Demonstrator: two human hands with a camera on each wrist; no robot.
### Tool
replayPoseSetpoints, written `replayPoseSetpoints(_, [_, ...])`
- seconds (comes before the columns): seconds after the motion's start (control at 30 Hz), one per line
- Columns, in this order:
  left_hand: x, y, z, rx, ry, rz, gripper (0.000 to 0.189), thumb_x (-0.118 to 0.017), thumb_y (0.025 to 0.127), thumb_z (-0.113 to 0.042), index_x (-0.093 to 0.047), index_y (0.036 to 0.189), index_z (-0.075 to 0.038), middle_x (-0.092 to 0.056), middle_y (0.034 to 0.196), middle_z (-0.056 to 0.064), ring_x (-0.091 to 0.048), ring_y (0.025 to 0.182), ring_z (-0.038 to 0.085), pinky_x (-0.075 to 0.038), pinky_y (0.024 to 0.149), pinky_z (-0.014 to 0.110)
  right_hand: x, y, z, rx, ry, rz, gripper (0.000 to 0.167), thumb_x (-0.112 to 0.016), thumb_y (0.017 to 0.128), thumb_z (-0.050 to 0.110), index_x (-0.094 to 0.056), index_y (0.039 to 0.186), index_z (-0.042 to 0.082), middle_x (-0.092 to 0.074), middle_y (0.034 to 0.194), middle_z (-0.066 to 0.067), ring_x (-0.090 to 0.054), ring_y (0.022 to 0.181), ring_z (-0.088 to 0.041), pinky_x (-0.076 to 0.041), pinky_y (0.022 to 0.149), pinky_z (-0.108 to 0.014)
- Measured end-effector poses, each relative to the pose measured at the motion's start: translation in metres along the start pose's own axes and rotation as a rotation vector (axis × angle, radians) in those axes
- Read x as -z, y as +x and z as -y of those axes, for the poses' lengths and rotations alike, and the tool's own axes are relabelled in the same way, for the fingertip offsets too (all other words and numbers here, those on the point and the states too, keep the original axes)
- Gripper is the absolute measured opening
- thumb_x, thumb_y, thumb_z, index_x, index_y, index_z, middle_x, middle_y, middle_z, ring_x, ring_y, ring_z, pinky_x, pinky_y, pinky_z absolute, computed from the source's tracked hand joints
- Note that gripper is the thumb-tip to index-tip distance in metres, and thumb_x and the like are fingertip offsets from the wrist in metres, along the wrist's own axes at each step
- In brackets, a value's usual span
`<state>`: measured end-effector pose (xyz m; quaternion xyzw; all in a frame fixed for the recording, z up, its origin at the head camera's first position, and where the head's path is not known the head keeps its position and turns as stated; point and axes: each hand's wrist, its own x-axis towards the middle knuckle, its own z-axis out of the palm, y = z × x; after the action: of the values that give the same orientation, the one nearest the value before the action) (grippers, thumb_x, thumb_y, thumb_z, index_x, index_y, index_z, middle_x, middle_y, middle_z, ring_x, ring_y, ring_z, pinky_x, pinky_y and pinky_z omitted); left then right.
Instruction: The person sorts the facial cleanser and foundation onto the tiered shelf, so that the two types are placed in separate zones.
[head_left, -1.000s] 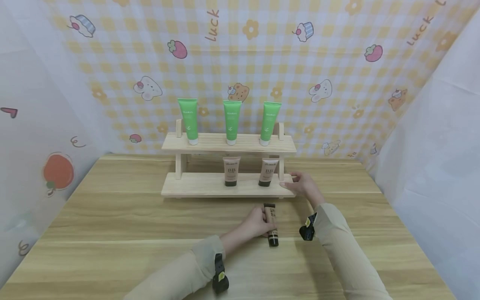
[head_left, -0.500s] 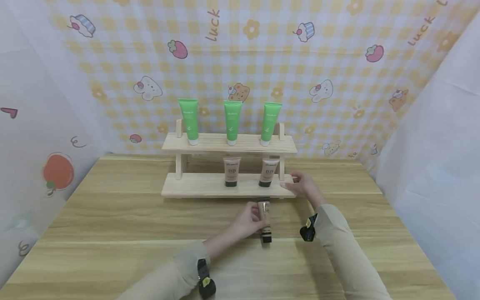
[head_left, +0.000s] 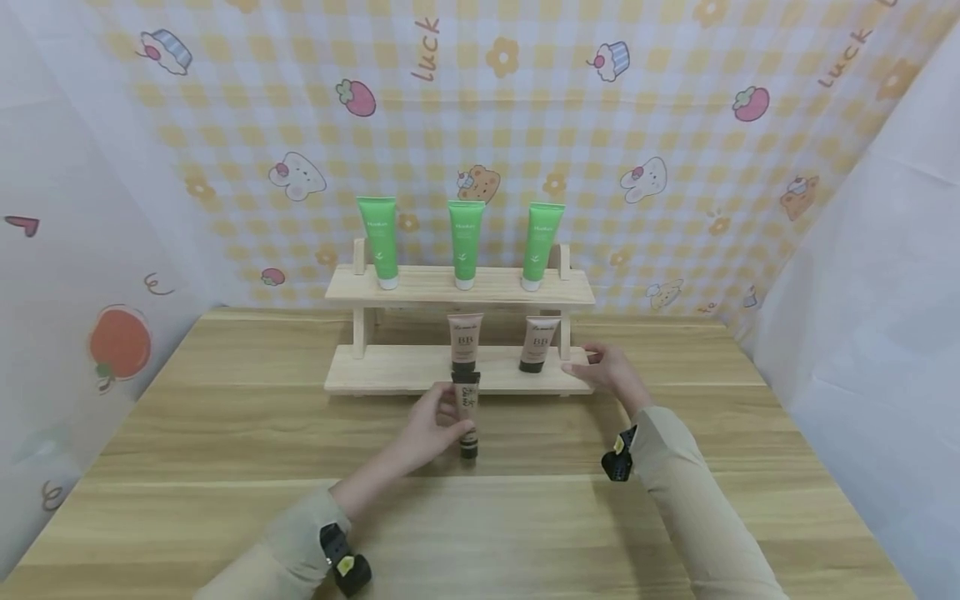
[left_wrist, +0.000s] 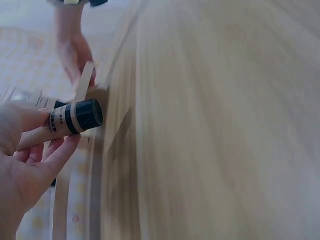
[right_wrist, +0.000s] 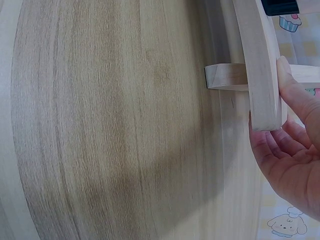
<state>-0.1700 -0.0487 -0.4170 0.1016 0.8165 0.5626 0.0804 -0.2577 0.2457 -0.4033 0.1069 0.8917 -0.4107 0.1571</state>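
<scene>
My left hand (head_left: 426, 429) pinches a beige cosmetic tube (head_left: 467, 407) between thumb and fingers. It is upright in front of the lower shelf board (head_left: 397, 367), its black cap (left_wrist: 90, 114) downward and its dark flat end up. On that board stand two pinkish BB cream tubes (head_left: 537, 343) with dark caps; the held tube's top overlaps the foot of the middle one in the head view. At the board's right end, my right hand (head_left: 611, 372) grips the wood, thumb on top and fingers beneath, as the right wrist view shows on the board's end (right_wrist: 262, 85).
Three green tubes (head_left: 464, 246) with white caps stand on the upper shelf board (head_left: 423, 287) of the wooden rack. The rack stands on a wood-grain table (head_left: 540, 533). A patterned cloth (head_left: 510, 125) hangs close behind it.
The left hand has lifted the beige tube off the table and carried it left and towards the rack, turning it upright. The right hand stays on the board's end.
</scene>
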Motion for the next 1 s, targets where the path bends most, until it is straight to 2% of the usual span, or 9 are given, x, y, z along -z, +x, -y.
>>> replayPoseSetpoints(0.17, [0.016, 0.001, 0.003, 0.022, 0.021, -0.062, 0.053, -0.067, 0.077, -0.001, -0.043, 0.124, 0.002, -0.056, 0.114, 0.017, -0.059, 0.100, 0.027, -0.054, 0.083, 0.034, 0.000, 0.001, -0.001, -0.007, 0.010, 0.002, 0.073, -0.065, 0.082, 0.036, -0.033, 0.139, 0.003, -0.043, 0.134, -0.026, -0.046, 0.121, -0.037, -0.041, 0.102, -0.044])
replayPoseSetpoints(0.4, [0.036, 0.004, 0.005, 0.034, 0.055, -0.059, 0.053, -0.065, 0.080, -0.005, -0.040, 0.126, -0.001, -0.053, 0.122, 0.017, -0.056, 0.107, 0.030, -0.052, 0.089, 0.037, 0.001, 0.000, 0.001, -0.012, 0.015, 0.002, 0.073, -0.066, 0.082, 0.036, -0.034, 0.139, 0.004, -0.044, 0.134, -0.024, -0.049, 0.118, -0.034, -0.044, 0.098, -0.042])
replayPoseSetpoints(0.53, [0.049, 0.005, 0.004, 0.007, 0.102, -0.065, 0.053, -0.064, 0.082, -0.007, -0.038, 0.127, -0.001, -0.053, 0.120, 0.017, -0.058, 0.104, 0.029, -0.051, 0.090, 0.038, 0.001, -0.001, 0.001, -0.019, 0.004, 0.003, 0.074, -0.066, 0.081, 0.038, -0.034, 0.138, 0.004, -0.044, 0.134, -0.024, -0.048, 0.119, -0.035, -0.043, 0.099, -0.043])
replayPoseSetpoints(0.7, [0.070, 0.010, 0.002, -0.045, 0.161, -0.112, 0.052, -0.062, 0.084, -0.008, -0.035, 0.128, 0.002, -0.050, 0.121, 0.020, -0.055, 0.107, 0.033, -0.048, 0.095, 0.044, 0.000, -0.001, 0.001, -0.019, -0.003, -0.007, 0.073, -0.067, 0.080, 0.039, -0.036, 0.137, 0.005, -0.046, 0.132, -0.024, -0.049, 0.116, -0.034, -0.045, 0.097, -0.042])
replayPoseSetpoints(0.83, [0.085, 0.014, 0.003, -0.069, 0.163, -0.158, 0.053, -0.060, 0.085, -0.007, -0.032, 0.129, 0.005, -0.046, 0.124, 0.021, -0.051, 0.111, 0.036, -0.043, 0.098, 0.049, 0.000, 0.000, 0.001, -0.021, 0.006, -0.008, 0.073, -0.067, 0.081, 0.038, -0.036, 0.138, 0.005, -0.045, 0.133, -0.024, -0.049, 0.117, -0.034, -0.045, 0.097, -0.042])
replayPoseSetpoints(1.0, [0.096, 0.017, 0.004, -0.071, 0.155, -0.181, 0.056, -0.060, 0.086, -0.007, -0.029, 0.130, 0.006, -0.046, 0.124, 0.024, -0.048, 0.113, 0.038, -0.040, 0.100, 0.052, 0.001, -0.001, 0.001, -0.003, 0.010, -0.005, 0.072, -0.066, 0.082, 0.036, -0.035, 0.138, 0.004, -0.045, 0.133, -0.025, -0.047, 0.119, -0.036, -0.042, 0.101, -0.043])
